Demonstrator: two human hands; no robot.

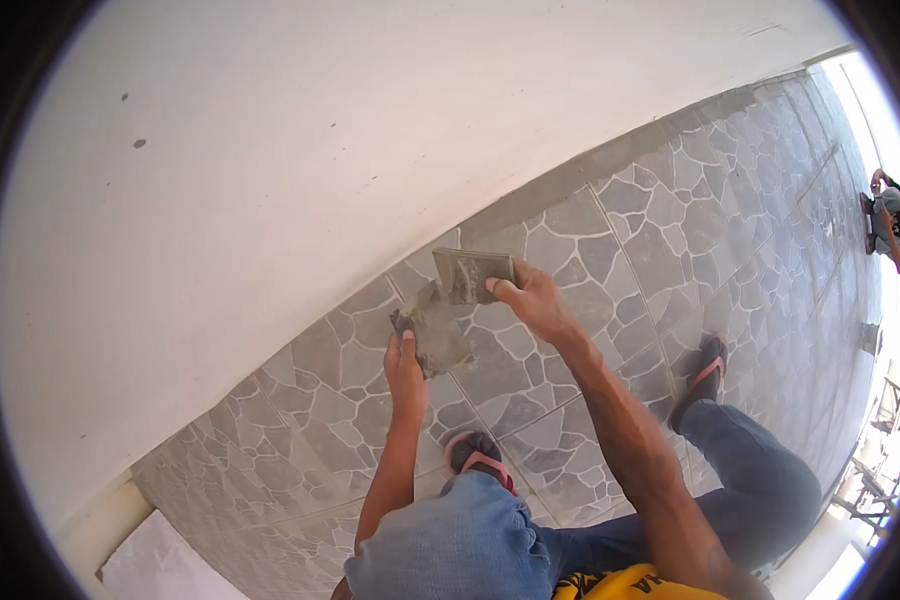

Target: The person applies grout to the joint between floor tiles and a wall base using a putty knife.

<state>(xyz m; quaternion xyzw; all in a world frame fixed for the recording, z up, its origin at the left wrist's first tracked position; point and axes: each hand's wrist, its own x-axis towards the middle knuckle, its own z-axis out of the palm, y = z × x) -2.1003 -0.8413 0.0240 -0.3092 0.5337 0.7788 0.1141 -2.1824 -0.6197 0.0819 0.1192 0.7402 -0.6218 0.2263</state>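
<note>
My left hand (405, 375) is wrapped round the dark grip of a flat trowel (444, 338), whose blade is smeared with grey mortar. My right hand (536, 302) pinches a thin rectangular plate (462, 272) at its right end, thumb on the face, and grey paste streaks its surface. The plate's lower left corner overlaps the trowel's upper edge in this view. Both tools are held over the stone-patterned floor (560, 275), close to the foot of the white wall (270, 170).
A grey mortar strip (530, 205) runs along the wall's base towards the far right. My sandalled feet are on the floor, one sandal (478, 455) below the trowel and another (712, 365) further right. A person (890, 220) crouches at the far right edge. A pale sheet (165, 565) lies lower left.
</note>
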